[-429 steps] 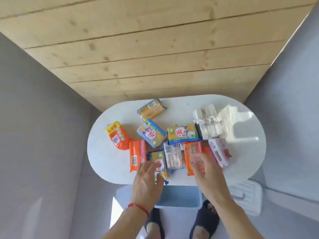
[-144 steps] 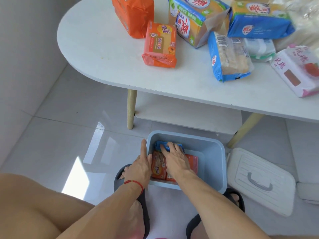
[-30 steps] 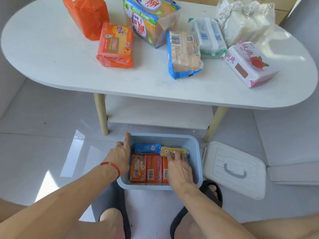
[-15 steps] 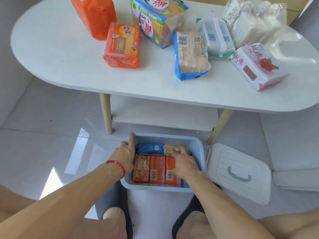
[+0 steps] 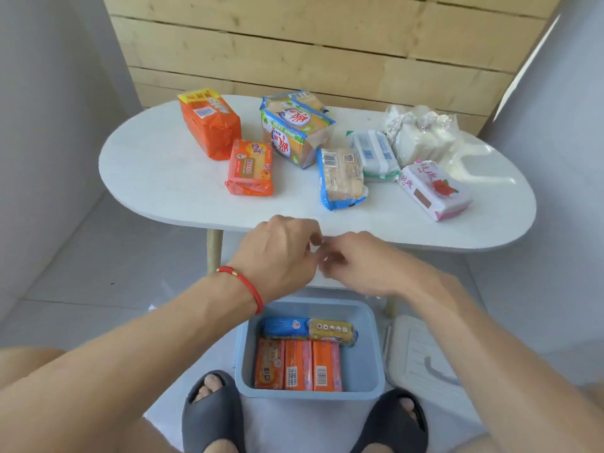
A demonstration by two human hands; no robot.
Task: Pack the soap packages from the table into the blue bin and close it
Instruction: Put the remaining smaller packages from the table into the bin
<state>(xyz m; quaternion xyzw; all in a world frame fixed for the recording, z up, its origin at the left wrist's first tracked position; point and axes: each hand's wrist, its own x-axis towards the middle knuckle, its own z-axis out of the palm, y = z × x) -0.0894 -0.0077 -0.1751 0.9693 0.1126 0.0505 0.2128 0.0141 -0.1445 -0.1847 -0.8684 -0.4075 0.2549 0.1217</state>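
The blue bin (image 5: 366, 364) stands open on the floor between my feet, holding three orange soap packages (image 5: 297, 364), a blue one (image 5: 286, 327) and a yellow one (image 5: 331, 331). Its white lid (image 5: 421, 351) lies on the floor to its right. My left hand (image 5: 277, 253) and my right hand (image 5: 356, 263) hover empty, fingers loosely curled, side by side in front of the white table (image 5: 163, 178). On the table lie several soap packages: a big orange pack (image 5: 209, 125), a small orange pack (image 5: 251, 168), a blue-and-green pack (image 5: 295, 129), a blue-edged pack (image 5: 341, 178), a white pack (image 5: 374, 153) and a pink rose pack (image 5: 433, 189).
A crumpled clear plastic bag (image 5: 418, 135) sits at the table's back right. A wooden plank wall (image 5: 327, 44) rises behind the table, grey walls at both sides. My feet in dark slippers (image 5: 212, 413) flank the bin. A table leg (image 5: 214, 253) stands left of my hands.
Both hands have left the bin and risen to the table's front edge, empty. The view has tilted up, showing the whole table.
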